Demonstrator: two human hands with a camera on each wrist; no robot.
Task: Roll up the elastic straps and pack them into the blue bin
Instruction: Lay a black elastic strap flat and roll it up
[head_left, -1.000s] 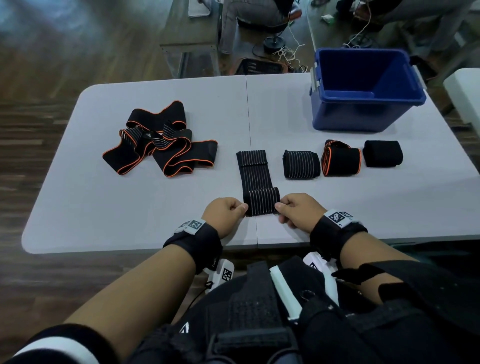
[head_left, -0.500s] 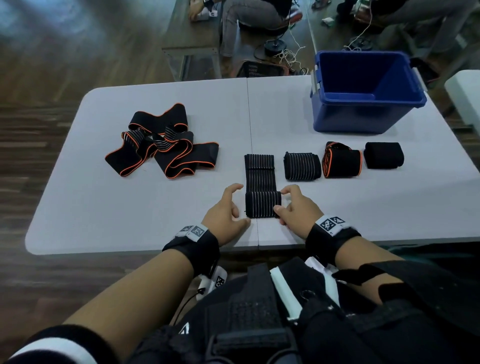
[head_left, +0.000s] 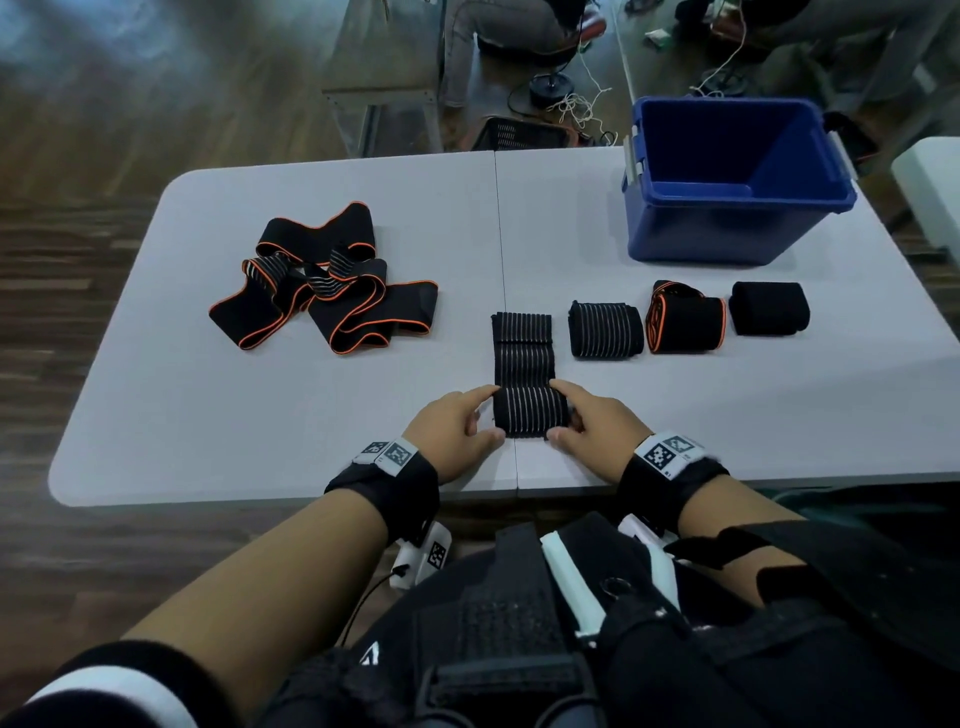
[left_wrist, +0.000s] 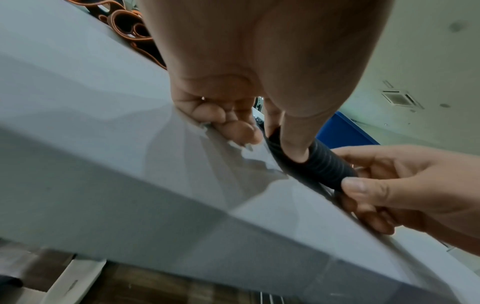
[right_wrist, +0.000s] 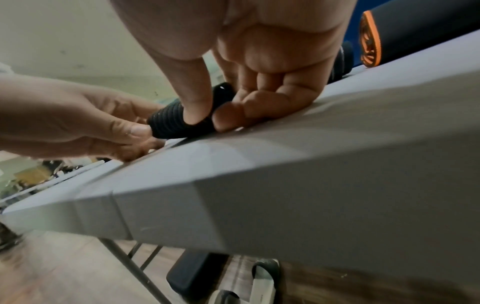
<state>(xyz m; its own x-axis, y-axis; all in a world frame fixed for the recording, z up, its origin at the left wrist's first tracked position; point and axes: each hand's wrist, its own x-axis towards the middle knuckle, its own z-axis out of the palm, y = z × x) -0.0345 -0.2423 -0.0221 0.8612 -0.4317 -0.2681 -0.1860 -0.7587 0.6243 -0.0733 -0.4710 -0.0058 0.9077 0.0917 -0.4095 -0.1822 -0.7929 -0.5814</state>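
A half-rolled striped strap (head_left: 524, 384) is pinched at its rolled end between the left hand (head_left: 453, 435) and the right hand (head_left: 597, 426), thumb and curled fingers at each side, near the front edge of the desk (head_left: 156, 415). The blue bin (head_left: 727, 176) is seen holding nothing, at the far right. Three finished rolls (head_left: 685, 325) are laid just before it; loose orange-edged straps (head_left: 322, 280) are heaped at the left.
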